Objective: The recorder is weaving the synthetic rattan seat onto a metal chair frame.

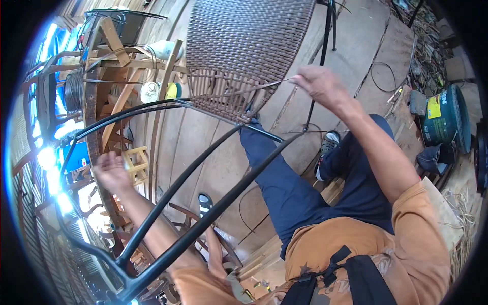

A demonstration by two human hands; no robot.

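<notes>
A woven brown seat panel (249, 35) fills the top middle, fixed to a black metal chair frame (203, 216) whose bars run down toward the lower left. Near the panel's lower edge the weave is looser, with bare strips showing. My right hand (321, 87) is closed, pinching the end of a flat brown weaving strand (254, 89) that stretches leftward across this loose part. Away to the left, beyond the frame bars, my left hand (113, 173) is raised with nothing visible in it. It is slightly blurred, its fingers loosely apart.
A green bucket (442, 119) with a yellow label stands at right beside a dark cloth. Wooden furniture frames (122, 101) crowd the left, with a small wooden stool (136, 165). Another person's sandalled foot (205, 204) rests on the plank floor (188, 147). Loose strands lie about.
</notes>
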